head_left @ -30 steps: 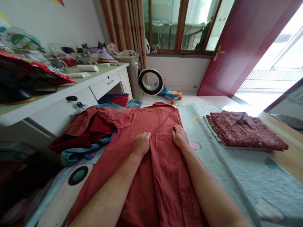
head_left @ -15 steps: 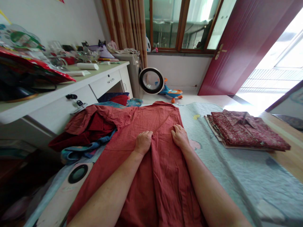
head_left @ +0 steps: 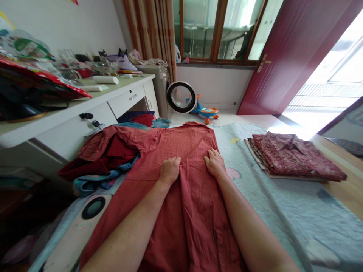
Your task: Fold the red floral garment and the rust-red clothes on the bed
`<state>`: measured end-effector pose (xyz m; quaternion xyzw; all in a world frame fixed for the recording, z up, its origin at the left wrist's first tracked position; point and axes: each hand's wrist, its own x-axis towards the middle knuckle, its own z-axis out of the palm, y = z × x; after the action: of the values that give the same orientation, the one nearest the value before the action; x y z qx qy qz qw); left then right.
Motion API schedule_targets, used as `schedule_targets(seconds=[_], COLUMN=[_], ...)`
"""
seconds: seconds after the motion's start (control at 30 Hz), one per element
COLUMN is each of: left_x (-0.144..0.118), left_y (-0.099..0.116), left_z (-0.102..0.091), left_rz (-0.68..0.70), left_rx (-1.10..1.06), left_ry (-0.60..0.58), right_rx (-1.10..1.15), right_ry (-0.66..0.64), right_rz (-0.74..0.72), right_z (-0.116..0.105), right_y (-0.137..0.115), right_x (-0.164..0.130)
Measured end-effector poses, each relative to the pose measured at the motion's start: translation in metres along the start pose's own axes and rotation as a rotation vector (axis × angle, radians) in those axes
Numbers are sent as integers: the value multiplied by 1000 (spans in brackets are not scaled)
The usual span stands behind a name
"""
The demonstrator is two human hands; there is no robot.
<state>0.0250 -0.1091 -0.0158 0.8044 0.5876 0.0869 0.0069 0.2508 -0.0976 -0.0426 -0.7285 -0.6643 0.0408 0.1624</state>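
Observation:
A long red shirt (head_left: 159, 158) lies spread on the light-blue bed cover, collar at the far end, one sleeve bunched to the left. My left hand (head_left: 169, 170) is closed on its cloth near the middle, where a fold runs down towards me. At the shirt's right edge, my right hand (head_left: 216, 163) has its fingers curled over the fabric, thumb to the left. Cloth hides part of what the fingertips do.
Folded patterned clothes (head_left: 295, 156) are stacked at the right on the bed cover (head_left: 255, 211). To the left stands a cluttered white desk (head_left: 124, 96). Ahead are a washing machine with its round door (head_left: 181, 97) open, a blue and orange ride-on toy (head_left: 205, 110) and a red door (head_left: 272, 56).
My left hand has shifted slightly to the left, with the fold of cloth beside it. My right hand has hardly moved.

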Motion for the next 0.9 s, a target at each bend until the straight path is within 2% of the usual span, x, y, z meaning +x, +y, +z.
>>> schedule_targets(seconds=[0.13,0.2,0.27,0.37,0.43,0.5,0.57,0.67,0.77,0.9], left_x=[-2,-5,-8,-4,7,24,43,62,65,54], left_y=[-6,-10,-11,4,25,51,76,96,94,81], left_z=[-9,-20,-33,-49,-50,-43,-30,-6,17,34], left_rz=[61,77,52,60,139,225,257,134,33,120], left_rx=[-36,-2,75,79,-67,-267,-464,-625,-590,-382], left_ry=[-88,-160,-180,-72,11,50,25,27,57,52], right_rx=[-17,-22,-23,-19,-19,-25,-30,-29,-31,-29], right_ry=[1,3,-5,-18,-20,-25,-26,-29,-34,-31], right_rz=[-6,-7,-3,-5,-5,-1,-3,-11,-3,53], right_z=[-1,-1,-2,-2,-3,-4,-5,-5,-3,-1], right_y=[-2,-3,-4,-4,-5,-5,-5,-5,-5,-3], right_x=[0,-1,-1,-2,-3,-4,-5,-5,-4,-1])
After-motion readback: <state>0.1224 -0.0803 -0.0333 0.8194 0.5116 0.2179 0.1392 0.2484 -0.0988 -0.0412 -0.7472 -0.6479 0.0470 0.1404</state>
